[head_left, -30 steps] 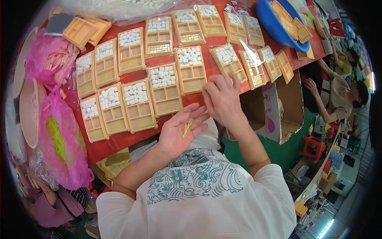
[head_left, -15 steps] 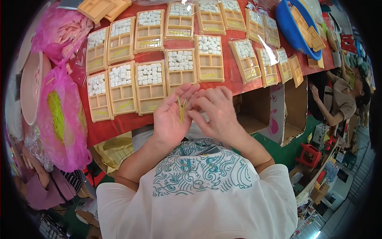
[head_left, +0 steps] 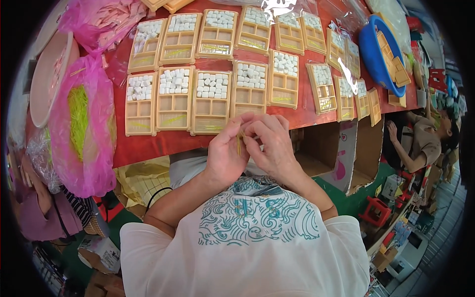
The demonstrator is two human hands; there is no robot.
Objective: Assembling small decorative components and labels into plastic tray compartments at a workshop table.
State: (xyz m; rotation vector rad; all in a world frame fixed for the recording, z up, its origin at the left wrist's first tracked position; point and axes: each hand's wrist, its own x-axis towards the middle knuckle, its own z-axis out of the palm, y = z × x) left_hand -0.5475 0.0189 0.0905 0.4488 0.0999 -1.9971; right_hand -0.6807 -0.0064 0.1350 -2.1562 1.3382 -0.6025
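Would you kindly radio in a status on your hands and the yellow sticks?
Left hand cupped, thin yellow sticks in it. Right hand close alongside, fingers partly hiding the sticks. Compartmented trays beyond, on the red table.

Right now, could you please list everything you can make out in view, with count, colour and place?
Table: one, red, upper centre
Compartment trays: about seventeen, tan, two rows on table
Cubes: many, white, in most trays
Blue basin: one, blue, table's right
Loose trays: several, tan, inside the blue basin
Bags: two, pink, table's left
Pale basin: one, pale pink, far left
Strands: many, yellow-green, in the nearer bag and many trays
Cardboard boxes: at least two, brown, under table's right
Stool: one, red, right floor
Co-workers: at least two, beige and purple clothing, right and left edges
Held strands: a few, yellow, in the left hand
Shirt: one, white with teal pattern, lower centre
Left hand: one, bare, centre
Right hand: one, bare, beside it
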